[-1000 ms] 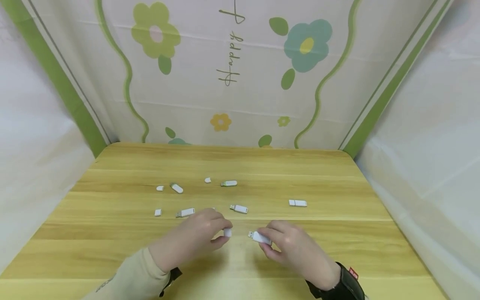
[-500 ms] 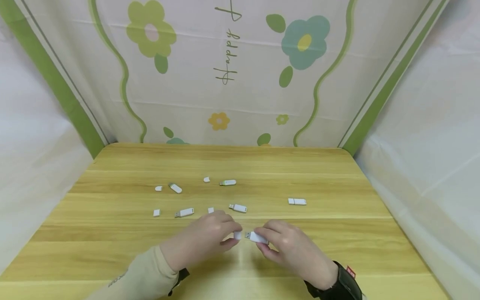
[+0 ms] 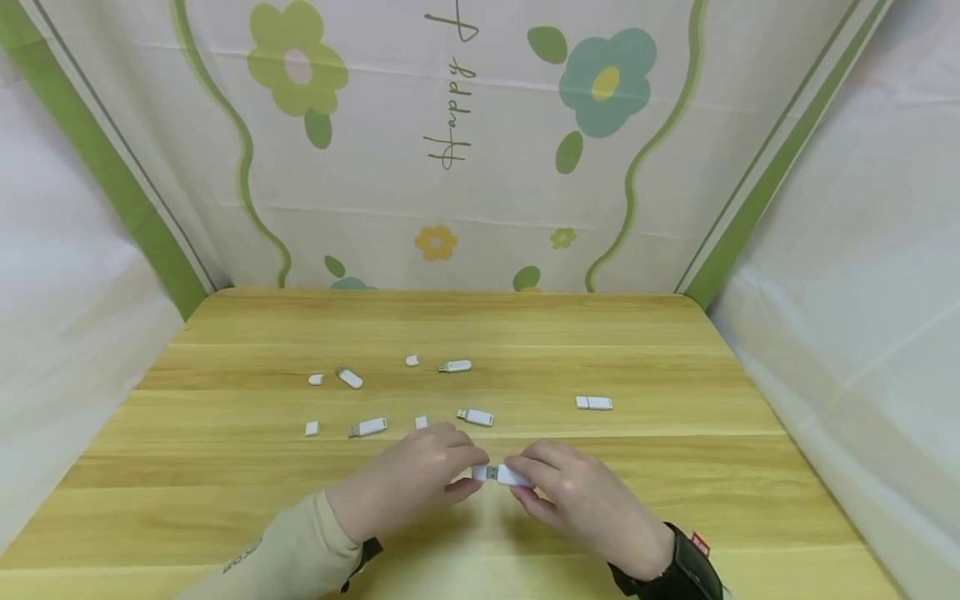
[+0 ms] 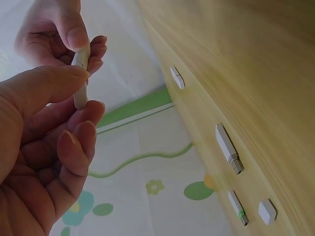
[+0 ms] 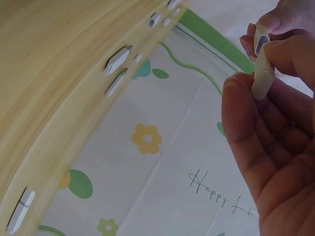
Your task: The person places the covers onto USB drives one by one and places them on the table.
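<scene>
Between thumb and fingers, my left hand (image 3: 416, 475) pinches a small white cap (image 3: 478, 472). My right hand (image 3: 577, 496) grips the body of a white USB stick (image 3: 514, 476), also seen in the right wrist view, where the stick's body (image 5: 264, 78) sits between thumb and fingers. The stick's metal connector (image 3: 492, 472) points left, its tip at the cap's mouth, and part of the metal shows between the two. How deep it sits in the cap is hidden. Both hands are above the front middle of the wooden table (image 3: 675, 508).
Several uncapped USB sticks lie beyond the hands, including a green-edged stick (image 3: 455, 367) and a nearer stick (image 3: 476, 417). Loose white caps lie near them, such as a square cap (image 3: 312, 428). A capped stick (image 3: 594, 403) lies to the right. A flowered curtain (image 3: 495, 208) hangs behind.
My left hand has moved right with the cap until it meets the stick's connector. The right hand has shifted very slightly left, still gripping the stick.
</scene>
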The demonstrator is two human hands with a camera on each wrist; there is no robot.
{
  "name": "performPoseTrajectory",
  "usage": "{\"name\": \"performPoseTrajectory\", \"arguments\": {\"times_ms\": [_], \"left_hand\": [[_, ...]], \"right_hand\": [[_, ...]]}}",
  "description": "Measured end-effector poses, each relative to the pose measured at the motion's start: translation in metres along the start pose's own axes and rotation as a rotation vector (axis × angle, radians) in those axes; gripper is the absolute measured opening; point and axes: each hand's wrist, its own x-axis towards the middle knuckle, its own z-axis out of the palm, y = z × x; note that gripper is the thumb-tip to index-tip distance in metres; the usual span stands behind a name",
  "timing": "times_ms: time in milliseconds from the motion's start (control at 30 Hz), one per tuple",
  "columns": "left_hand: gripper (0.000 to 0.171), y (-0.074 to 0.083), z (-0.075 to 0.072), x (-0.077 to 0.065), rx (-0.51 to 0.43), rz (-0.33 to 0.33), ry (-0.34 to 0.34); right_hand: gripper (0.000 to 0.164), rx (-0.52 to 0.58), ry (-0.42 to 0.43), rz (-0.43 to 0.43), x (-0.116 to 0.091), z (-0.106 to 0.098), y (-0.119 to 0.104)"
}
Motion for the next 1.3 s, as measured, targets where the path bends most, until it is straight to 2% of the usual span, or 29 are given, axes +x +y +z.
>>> {"name": "performPoseTrajectory", "arguments": {"times_ms": [167, 367, 533, 700, 900, 1033, 1300], "left_hand": [[0.017, 0.0003, 0.0019, 0.0003, 0.003, 0.007, -0.001], [0.018, -0.0004, 0.0033, 0.0007, 0.019, 0.037, 0.041], [0.018, -0.0003, 0.0033, 0.0019, 0.016, 0.067, 0.066], [0.019, 0.0010, 0.0022, 0.0034, 0.019, 0.076, 0.069], [0.020, 0.0014, 0.0042, 0.0049, 0.046, 0.087, 0.059], [0.022, 0.0030, 0.0040, 0.0053, 0.053, 0.088, 0.057], [0.021, 0.0025, 0.0034, 0.0079, 0.046, 0.062, 0.076]], "right_hand": [[0.018, 0.012, -0.005, 0.008, -0.0004, -0.0006, 0.0003], [0.020, 0.030, -0.024, 0.032, 0.0006, -0.0039, -0.0004], [0.017, 0.026, -0.012, 0.011, 0.0013, -0.0042, -0.0003], [0.020, 0.021, 0.006, -0.009, 0.0015, -0.0031, 0.0002], [0.020, 0.043, -0.012, 0.020, 0.0011, -0.0021, -0.0011], [0.018, 0.028, 0.011, -0.004, 0.0012, -0.0015, -0.0006], [0.025, -0.020, 0.074, -0.029, 0.0022, -0.0019, -0.0015]]}}
